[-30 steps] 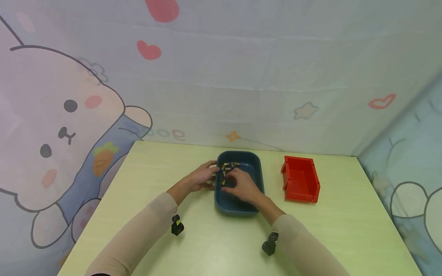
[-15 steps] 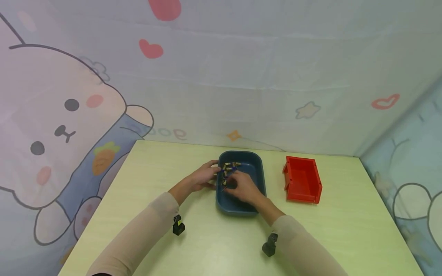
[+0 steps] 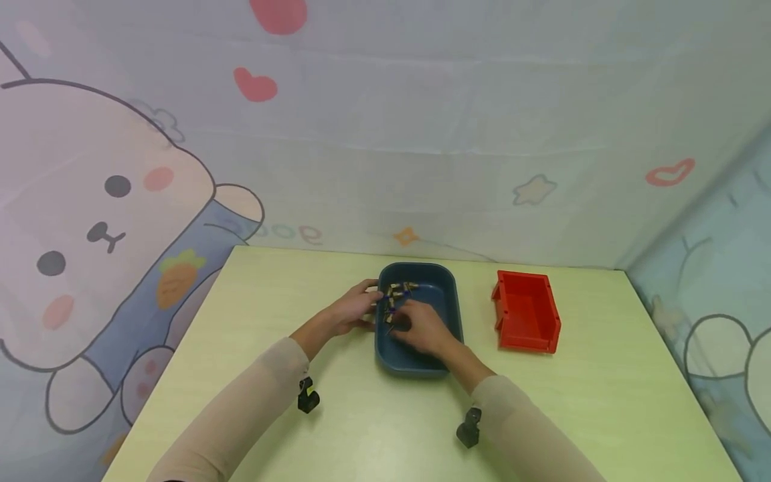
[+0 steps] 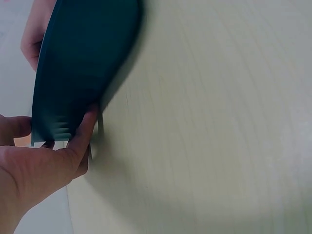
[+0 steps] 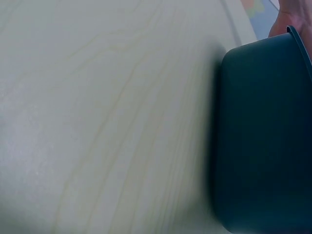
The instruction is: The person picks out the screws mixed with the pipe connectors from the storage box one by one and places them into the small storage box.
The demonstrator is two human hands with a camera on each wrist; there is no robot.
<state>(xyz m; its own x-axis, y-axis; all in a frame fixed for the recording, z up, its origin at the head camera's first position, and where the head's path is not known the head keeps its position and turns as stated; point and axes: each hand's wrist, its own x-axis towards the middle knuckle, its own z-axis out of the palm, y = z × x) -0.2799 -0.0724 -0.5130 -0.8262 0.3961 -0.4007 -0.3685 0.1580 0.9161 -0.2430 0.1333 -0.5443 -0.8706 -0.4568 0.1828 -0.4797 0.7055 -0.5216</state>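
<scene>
A dark blue plastic bin (image 3: 415, 365) stands at the table's middle. My left hand (image 3: 355, 308) grips its left side; in the left wrist view, the thumb of the left hand (image 4: 41, 168) is at the rim and the fingers lie along the outer wall. Several small gold-and-dark pieces (image 3: 394, 294), some with blue parts, lie along the bin's left side; their kind is too small to tell. My right hand (image 3: 424, 328) reaches into the bin, fingers bent, fingertips at the nearest pieces. Whether it pinches one is unclear. In the right wrist view, the bin (image 5: 268, 131) hides the right fingers.
To the right of the bin, a red open-front parts bin (image 3: 527, 314) stands on the pale wooden table (image 3: 602, 375). Behind the table hangs a printed cloth (image 3: 421, 134). A small black device (image 3: 308, 395) sits at the left wrist, another black device (image 3: 468, 428) at the right.
The right fingers shift slightly among the small pieces, and a thin dark line shows by the right thumb. The left hand and both bins stay in place; the head view sways a little.
</scene>
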